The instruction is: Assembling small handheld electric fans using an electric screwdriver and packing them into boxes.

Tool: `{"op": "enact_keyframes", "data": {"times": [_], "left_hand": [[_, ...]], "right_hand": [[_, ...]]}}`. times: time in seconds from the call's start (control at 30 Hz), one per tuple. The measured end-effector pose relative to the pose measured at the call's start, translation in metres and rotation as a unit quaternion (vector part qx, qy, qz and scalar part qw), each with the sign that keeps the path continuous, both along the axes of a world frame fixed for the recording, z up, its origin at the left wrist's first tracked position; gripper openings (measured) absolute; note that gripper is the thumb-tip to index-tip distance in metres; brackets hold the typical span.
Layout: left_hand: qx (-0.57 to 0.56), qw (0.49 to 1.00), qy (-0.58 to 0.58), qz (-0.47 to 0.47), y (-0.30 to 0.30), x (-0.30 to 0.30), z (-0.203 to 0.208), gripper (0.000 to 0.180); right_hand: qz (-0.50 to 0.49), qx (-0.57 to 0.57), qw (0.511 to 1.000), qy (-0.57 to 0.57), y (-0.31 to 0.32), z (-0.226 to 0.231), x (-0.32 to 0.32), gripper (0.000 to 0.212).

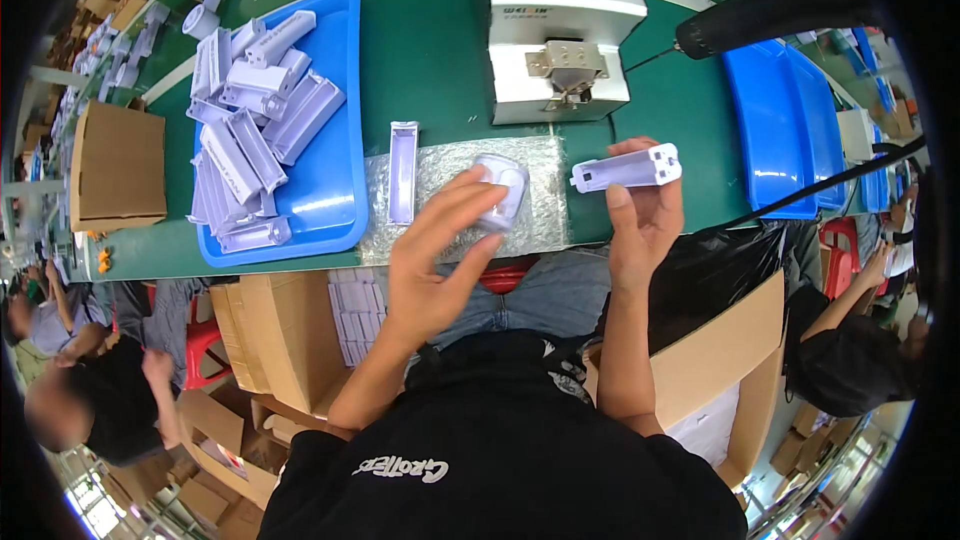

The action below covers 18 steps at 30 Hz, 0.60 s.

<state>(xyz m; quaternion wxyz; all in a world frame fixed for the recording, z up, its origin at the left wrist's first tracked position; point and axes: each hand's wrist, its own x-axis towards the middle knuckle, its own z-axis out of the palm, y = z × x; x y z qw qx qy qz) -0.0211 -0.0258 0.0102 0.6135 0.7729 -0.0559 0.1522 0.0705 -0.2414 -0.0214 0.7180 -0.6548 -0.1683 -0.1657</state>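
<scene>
Right hand has 1 pale housing, pinched between thumb and fingers, held just above the bench at the right edge of the bubble wrap. Long axis runs roughly left-right, right end a touch farther from the wearer. Tabbed end points left, end with holes points right, hollow channel faces up to camera. Left hand: thumb and fingers spread around the round part, which is blurred; can't tell if the grip is closed on it. 2nd housing lies left of that, hollow up, long axis pointing away from the wearer. Blue tray further left carries a pile of housings, mixed orientations. Silver machine sits beyond the wrap.
</scene>
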Motion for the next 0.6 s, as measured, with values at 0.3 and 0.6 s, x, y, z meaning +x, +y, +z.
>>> {"op": "enact_keyframes", "data": {"times": [0.3,0.6], "left_hand": [[-0.069,0.986,-0.064,0.139,-0.027,0.014,-0.013,0.020],[-0.065,0.987,-0.053,0.136,-0.022,0.019,-0.008,0.012]], "right_hand": [[0.042,0.074,0.996,0.027,0.024,0.038,-0.015,0.059],[0.036,0.131,0.987,-0.081,0.031,0.051,-0.012,0.059]]}}
